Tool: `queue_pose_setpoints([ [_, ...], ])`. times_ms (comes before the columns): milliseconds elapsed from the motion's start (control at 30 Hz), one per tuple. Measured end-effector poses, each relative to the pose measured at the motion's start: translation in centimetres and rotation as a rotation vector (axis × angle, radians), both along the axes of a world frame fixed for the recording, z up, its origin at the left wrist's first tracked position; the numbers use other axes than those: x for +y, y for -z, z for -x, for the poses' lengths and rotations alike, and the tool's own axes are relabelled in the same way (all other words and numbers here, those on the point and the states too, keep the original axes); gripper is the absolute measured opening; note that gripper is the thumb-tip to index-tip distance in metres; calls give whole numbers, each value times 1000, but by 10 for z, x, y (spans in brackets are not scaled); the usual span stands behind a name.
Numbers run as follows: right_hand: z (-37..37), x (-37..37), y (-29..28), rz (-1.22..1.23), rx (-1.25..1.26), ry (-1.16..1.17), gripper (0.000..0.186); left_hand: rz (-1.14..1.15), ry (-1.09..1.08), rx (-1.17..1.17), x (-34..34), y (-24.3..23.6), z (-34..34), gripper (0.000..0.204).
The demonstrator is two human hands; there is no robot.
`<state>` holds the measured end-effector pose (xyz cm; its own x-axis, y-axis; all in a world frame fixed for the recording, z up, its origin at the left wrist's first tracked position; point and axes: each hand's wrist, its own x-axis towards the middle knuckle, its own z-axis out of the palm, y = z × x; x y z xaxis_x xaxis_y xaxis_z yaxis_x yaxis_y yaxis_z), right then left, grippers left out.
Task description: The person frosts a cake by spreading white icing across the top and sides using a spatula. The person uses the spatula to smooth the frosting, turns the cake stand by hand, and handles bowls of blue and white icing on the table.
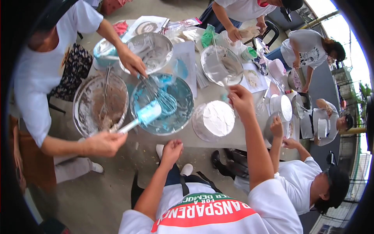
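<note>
My right hand (240, 100) is raised past the white-frosted cake (213, 121), its fingers closed round the end of a pale spatula (216, 69). The spatula reaches over a metal bowl (203, 62) smeared with white cream; its blade blurs against the bowl. My left hand (172, 152) hangs off the table's near edge, fingers curled, with nothing visible in them. A co-worker at the left holds a blue-smeared spatula (149, 113) in one hand and a whisk (166, 102) in the other, over a bowl of blue cream (184, 121).
Left of the blue bowl stands a bowl of brown cream (83, 117) with a whisk in it. Behind is another bowl with white cream (165, 45). A green piping bag (208, 35) lies farther back. Several co-workers stand around the table; one sits close at my right.
</note>
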<state>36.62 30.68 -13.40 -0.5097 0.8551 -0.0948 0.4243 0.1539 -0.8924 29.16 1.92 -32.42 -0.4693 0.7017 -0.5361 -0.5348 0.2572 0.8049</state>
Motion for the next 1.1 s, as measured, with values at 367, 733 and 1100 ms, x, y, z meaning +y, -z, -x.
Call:
queue_pose_setpoints([
  [367, -210, -165, 108, -484, -65, -176, 16, -4, 159, 1286, 23, -1, -99, 47],
  [733, -194, -133, 162, -720, -242, -313, 17, 101, 65, 1496, 27, 18, -131, 60],
  [1100, -178, -127, 154, -815, -244, -304, 20, 172, 106, 1451, 39, 13, -126, 61],
])
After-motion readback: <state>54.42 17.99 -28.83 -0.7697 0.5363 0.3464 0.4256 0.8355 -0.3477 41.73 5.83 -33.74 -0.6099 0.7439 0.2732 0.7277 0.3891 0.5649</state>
